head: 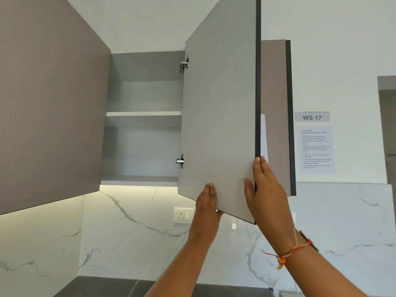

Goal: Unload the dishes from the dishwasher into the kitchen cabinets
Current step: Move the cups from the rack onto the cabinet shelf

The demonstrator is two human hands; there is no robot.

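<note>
Both hands on cabinet door [218, 116]: right hand [267, 196] grips free edge, left hand [205, 204] pinches lower edge. Shelves [143, 113] left of hands show no dish. Dishes, dishwasher not in view. Judgement: cabinet open, task near start, all unloading left.

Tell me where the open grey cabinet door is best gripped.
Probably the free dark edge near the lower corner of the grey handleless cabinet door, from the right: metal hinges sit on the opposite side, and the right hand wraps there.
</note>
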